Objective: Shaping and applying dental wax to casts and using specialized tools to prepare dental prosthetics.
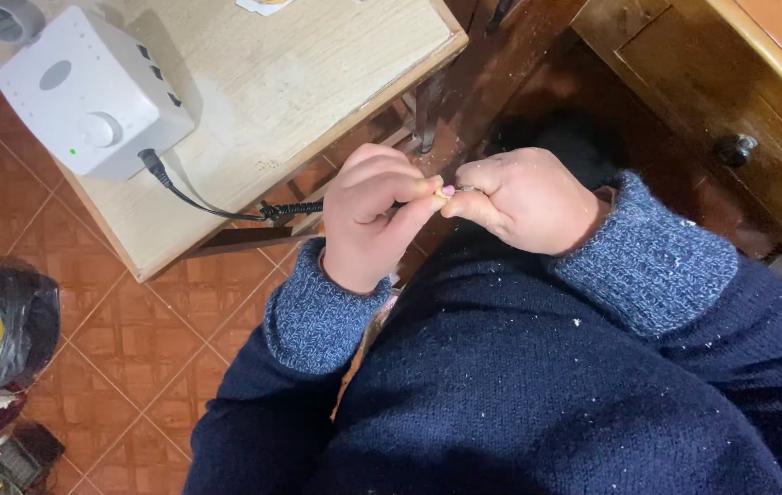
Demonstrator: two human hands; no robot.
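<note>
1. The left hand (374, 213) and right hand (521, 200) meet fingertip to fingertip just off the near corner of the bench (318, 73), above the person's lap.
2. The left hand is curled nearly closed, thumb and forefinger pinched on a small pale piece (444, 192) with a pinkish tip. How much of the piece lies inside the grip cannot be told.
3. The right hand is likewise curled shut, its fingertips pressed to the same small piece from the other side.
4. A black cable (217, 209) runs from a white control box (88, 92) on the bench, over the bench edge, into a coiled section that disappears behind the left hand. What it joins there is hidden.
5. Open room is narrow: the bench corner stands just beyond the hands, and a dark wooden cabinet (712, 101) with a round knob (737, 147) stands close to the right.
6. The bench top is light wood with a darker rim; the box sits near its left edge and is cut off at the top of the view.
7. The floor (134, 339) is reddish-brown tile. At its lower left lie a dark bag (6, 321) and some items too cropped to identify.
8. Blue knit sleeves (648, 266) carry pale specks.
</note>
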